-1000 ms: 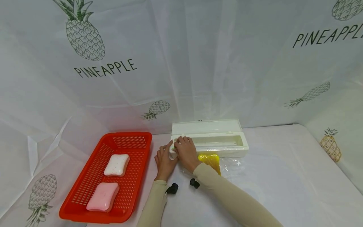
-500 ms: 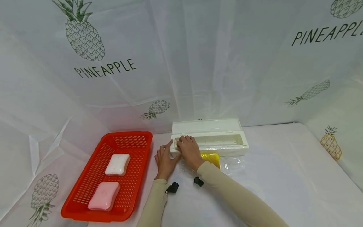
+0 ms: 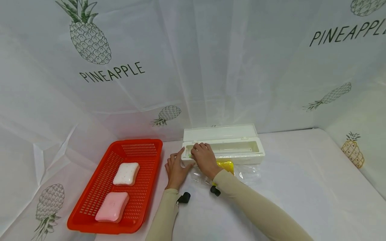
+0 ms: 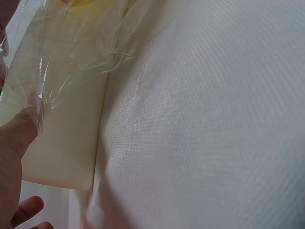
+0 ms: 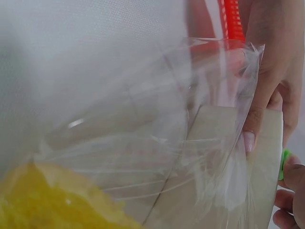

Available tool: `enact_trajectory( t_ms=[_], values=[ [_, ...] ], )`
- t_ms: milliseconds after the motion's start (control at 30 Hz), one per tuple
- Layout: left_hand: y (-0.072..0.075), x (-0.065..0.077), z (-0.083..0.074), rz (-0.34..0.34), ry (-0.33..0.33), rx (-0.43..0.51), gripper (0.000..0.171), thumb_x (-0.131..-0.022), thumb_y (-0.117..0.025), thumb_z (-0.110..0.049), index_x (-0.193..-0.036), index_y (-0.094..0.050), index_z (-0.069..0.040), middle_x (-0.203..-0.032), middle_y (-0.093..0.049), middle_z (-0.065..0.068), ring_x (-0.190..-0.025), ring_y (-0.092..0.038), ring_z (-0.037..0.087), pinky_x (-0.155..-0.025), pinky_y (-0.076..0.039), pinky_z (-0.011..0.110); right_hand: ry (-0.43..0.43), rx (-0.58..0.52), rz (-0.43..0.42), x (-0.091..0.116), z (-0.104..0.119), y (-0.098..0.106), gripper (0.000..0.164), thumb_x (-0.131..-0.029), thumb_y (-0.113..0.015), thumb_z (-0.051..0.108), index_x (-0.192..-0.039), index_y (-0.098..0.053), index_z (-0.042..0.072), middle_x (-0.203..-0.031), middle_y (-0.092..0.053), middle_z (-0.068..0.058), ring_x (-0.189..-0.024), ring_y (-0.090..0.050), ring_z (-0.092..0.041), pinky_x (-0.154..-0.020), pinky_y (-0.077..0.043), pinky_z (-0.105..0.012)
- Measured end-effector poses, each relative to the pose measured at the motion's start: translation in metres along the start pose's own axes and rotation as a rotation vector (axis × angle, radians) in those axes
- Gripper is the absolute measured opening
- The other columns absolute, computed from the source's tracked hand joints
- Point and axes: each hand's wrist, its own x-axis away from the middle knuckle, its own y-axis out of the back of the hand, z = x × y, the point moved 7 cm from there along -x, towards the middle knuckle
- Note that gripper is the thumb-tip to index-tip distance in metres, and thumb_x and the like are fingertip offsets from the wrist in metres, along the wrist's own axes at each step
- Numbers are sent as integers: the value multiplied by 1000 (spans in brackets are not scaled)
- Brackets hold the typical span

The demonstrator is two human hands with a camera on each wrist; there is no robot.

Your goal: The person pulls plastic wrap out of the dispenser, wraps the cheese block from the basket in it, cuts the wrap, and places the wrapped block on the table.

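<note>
A long white cling film dispenser (image 3: 245,160) stands at the back of the table with its lid (image 3: 220,132) raised. My left hand (image 3: 177,171) grips its left end, thumb on the front face over the clear film, as the left wrist view shows. Just right of it, my right hand (image 3: 205,160) pinches a small green slide cutter (image 5: 284,164) at the dispenser's front edge. Clear film (image 3: 248,172) hangs from the front onto the table. A yellow item (image 3: 227,165) lies under the film, partly hidden by my right wrist.
To the left sits a red slotted basket (image 3: 147,194) with a white soap bar (image 3: 126,174) and a pink soap bar (image 3: 112,207) in it. A white pineapple-print curtain (image 3: 211,67) rises close behind the dispenser.
My right hand has slid a short way rightward along the dispenser's front edge with the green cutter. The left hand has kept its place at the left end.
</note>
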Motion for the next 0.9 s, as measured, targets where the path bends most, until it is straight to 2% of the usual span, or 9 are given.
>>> enact_trajectory(
  t_ms=[100,233,400,900],
  values=[
    [-2,-1,2,11,18,-3,82,-85,-90,-30,-158,-52,-22,-134,-53,17,-117,-45,37,-103,-28,55,9,-1,-17,0,-1,1,9,-100,-74,22,-102,-73,14,-110,-65,0,-110,-60,-24,-104,-46,-42],
    [-3,-2,4,18,30,-11,83,-85,-90,-31,-158,-51,-23,-135,-53,16,-117,-45,36,-104,-28,54,7,-20,3,0,-2,0,10,-100,-74,22,-104,-74,13,-112,-66,-2,-111,-60,-25,-106,-46,-43],
    [-4,-3,5,20,25,-30,83,-86,-89,-32,-159,-50,-24,-134,-53,15,-116,-45,35,-102,-29,54,6,-25,21,0,-4,0,11,-101,-73,23,-105,-74,13,-114,-66,-1,-112,-60,-25,-106,-46,-43],
    [-3,-2,3,30,21,-29,84,-85,-89,-34,-159,-50,-23,-131,-52,15,-117,-45,36,-102,-28,53,30,-6,4,3,-6,3,10,-101,-72,21,-104,-74,12,-114,-66,-1,-113,-61,-25,-107,-46,-44]
  ],
)
